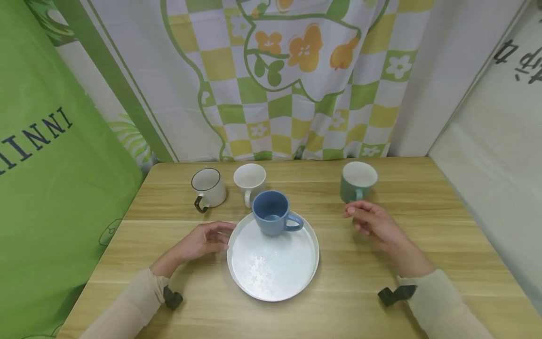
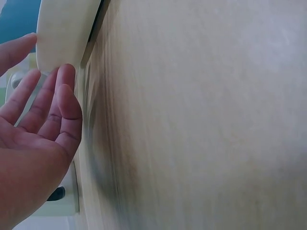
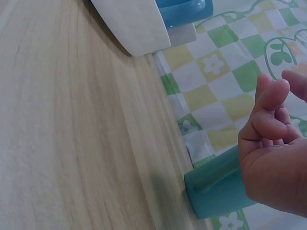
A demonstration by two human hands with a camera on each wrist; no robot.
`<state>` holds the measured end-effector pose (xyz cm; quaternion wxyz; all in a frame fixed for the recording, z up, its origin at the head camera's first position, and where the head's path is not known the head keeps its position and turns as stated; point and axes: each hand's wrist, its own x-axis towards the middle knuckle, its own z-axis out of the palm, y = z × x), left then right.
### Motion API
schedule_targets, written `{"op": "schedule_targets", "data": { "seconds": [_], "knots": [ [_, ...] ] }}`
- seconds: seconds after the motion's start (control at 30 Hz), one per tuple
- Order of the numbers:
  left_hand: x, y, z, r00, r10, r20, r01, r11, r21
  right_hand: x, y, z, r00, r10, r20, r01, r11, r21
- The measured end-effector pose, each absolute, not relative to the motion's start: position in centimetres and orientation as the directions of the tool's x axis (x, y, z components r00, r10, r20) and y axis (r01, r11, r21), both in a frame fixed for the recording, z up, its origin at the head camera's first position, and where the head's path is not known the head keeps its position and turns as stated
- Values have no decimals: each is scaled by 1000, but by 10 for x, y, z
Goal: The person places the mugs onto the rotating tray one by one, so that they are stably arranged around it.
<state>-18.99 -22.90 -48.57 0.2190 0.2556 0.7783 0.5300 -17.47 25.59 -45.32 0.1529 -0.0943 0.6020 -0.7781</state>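
A round white plate point(image 1: 274, 278) lies on the table with a blue mug point(image 1: 271, 212) standing on its far part, handle to the right. My left hand point(image 1: 207, 242) is at the plate's left rim, fingers loosely bent; in the left wrist view the fingertips point(image 2: 67, 72) meet the plate's side point(image 2: 64, 33). My right hand point(image 1: 377, 223) hovers just in front of a teal mug point(image 1: 349, 187), near its handle, holding nothing. In the right wrist view its fingers point(image 3: 271, 124) are loosely curled, and part of the teal mug point(image 3: 216, 184) is hidden behind the hand.
Behind the plate's left side stand a white mug point(image 1: 250, 178) and a white mug with black rim and handle point(image 1: 213, 195). A checked, flowered curtain point(image 1: 279, 127) hangs behind the wooden table point(image 1: 330, 310). Green cloth point(image 1: 63, 188) hangs at the left.
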Motion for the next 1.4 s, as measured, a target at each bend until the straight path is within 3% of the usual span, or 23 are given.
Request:
{"op": "schedule_targets", "data": {
  "seconds": [0.53, 1.4],
  "knots": [
    [-190, -232, -491, -741, 669, -48, 185, 273, 944, -175, 271, -450, -954, -297, -30, 117, -278, -953],
    [-186, -232, -486, -747, 655, -118, 139, 326, 935, -180, 286, -447, -968, -250, -26, 104, -303, -947]
  ]
}}
